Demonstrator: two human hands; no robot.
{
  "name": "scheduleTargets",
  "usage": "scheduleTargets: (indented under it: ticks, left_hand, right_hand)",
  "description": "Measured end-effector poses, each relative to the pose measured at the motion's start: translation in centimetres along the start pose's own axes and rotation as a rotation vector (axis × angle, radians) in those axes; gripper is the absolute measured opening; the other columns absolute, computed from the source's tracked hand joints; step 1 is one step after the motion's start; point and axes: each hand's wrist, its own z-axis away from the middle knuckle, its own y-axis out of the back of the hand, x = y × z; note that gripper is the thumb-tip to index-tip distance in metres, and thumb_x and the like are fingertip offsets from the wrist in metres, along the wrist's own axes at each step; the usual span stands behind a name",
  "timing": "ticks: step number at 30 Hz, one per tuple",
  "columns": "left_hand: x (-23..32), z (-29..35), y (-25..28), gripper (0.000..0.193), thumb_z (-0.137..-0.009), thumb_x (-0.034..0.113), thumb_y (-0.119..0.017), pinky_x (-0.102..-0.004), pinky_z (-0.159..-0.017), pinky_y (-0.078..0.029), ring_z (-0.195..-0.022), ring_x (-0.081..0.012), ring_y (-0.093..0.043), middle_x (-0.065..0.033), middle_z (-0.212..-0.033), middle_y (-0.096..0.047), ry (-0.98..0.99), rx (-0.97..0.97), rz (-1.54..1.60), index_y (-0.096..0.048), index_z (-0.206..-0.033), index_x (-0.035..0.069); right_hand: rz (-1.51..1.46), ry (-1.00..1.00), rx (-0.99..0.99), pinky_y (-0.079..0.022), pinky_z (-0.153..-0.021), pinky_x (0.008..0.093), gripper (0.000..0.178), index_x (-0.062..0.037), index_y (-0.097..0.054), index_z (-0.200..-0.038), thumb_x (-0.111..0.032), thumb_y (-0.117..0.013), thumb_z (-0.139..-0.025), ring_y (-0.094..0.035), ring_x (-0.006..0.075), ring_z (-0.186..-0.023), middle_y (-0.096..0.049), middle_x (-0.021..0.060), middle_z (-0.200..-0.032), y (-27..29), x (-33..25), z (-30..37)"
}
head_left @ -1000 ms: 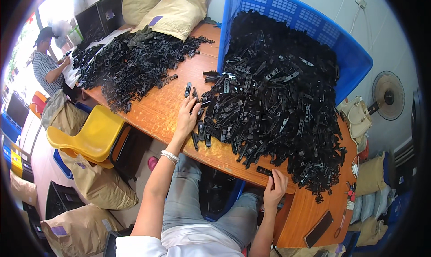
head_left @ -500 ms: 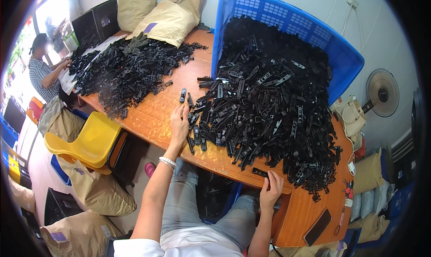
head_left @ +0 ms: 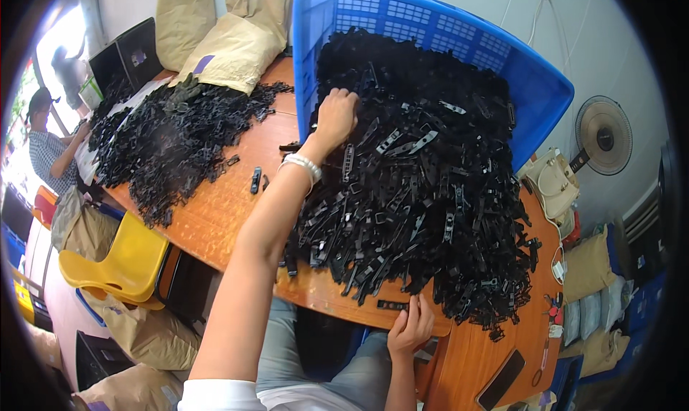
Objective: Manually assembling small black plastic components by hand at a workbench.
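Left hand (head_left: 337, 118), 12 o'clock, at heap of black parts (head_left: 416, 178): fingers curled, grip cannot be told. Right hand (head_left: 414, 329), 5 o'clock: fingers pinch black strip (head_left: 390, 305).

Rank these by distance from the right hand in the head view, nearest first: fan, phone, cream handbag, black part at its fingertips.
From the right hand:
1. Black part: at the fingertips, on their left.
2. Phone: lower right, on the table.
3. Cream handbag: upper right.
4. Fan: upper right, past the handbag.
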Motion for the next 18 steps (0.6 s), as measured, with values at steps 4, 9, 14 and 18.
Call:
scheduleTargets:
  ticks: [4, 9, 14, 18]
  left_hand:
    - [-0.9, -3.4, -3.5, 0.008, -0.072, 0.008, -0.060, -0.0404, -0.070, -0.046, -0.080, -0.0328, -0.056, -0.0154, -0.079, -0.059, 0.138, -0.030, -0.063, -0.063, -0.075, 0.002]
    - [0.6, -5.1, -4.1, 0.023, -0.066, 0.021, -0.068, -0.0399, -0.071, -0.050, -0.078, -0.0335, -0.062, -0.0196, -0.080, -0.064, 0.349, -0.326, -0.074, -0.065, -0.073, -0.001]
    - [-1.9, -5.1, -3.8, 0.023, -0.071, 0.020, -0.068, -0.0352, -0.065, -0.049, -0.071, -0.0292, -0.063, -0.0194, -0.073, -0.063, 0.326, 0.038, -0.062, -0.065, -0.075, -0.002]
    - [3.8, -2.2, 2.1, 0.023, -0.080, 0.018, -0.062, -0.0296, -0.062, -0.045, -0.066, -0.0179, -0.058, -0.0117, -0.070, -0.061, 0.386, 0.283, 0.450, -0.060, -0.077, -0.004]
  right_hand:
    - [0.067, 0.061, 0.023, -0.044, -0.077, 0.0417, 0.035, 0.0049, -0.056, -0.108, -0.017, -0.035, -0.091, -0.054, 0.0339, -0.094, -0.053, 0.0200, -0.113, 0.1, -0.1, 0.4]
    - [0.096, 0.064, 0.017, -0.045, -0.079, 0.0403, 0.035, 0.0048, -0.058, -0.106, -0.016, -0.036, -0.090, -0.055, 0.0324, -0.095, -0.053, 0.0202, -0.113, -0.1, 0.8, 1.4]
    - [0.077, 0.061, 0.042, -0.045, -0.077, 0.0406, 0.034, 0.0051, -0.058, -0.107, -0.015, -0.037, -0.090, -0.056, 0.0331, -0.094, -0.053, 0.0201, -0.113, -0.4, 0.4, 0.7]
    - [-0.005, 0.052, 0.020, -0.045, -0.077, 0.0418, 0.030, 0.0052, -0.057, -0.106, -0.014, -0.040, -0.089, -0.056, 0.0362, -0.093, -0.055, 0.0207, -0.110, -0.3, 0.7, 0.6]
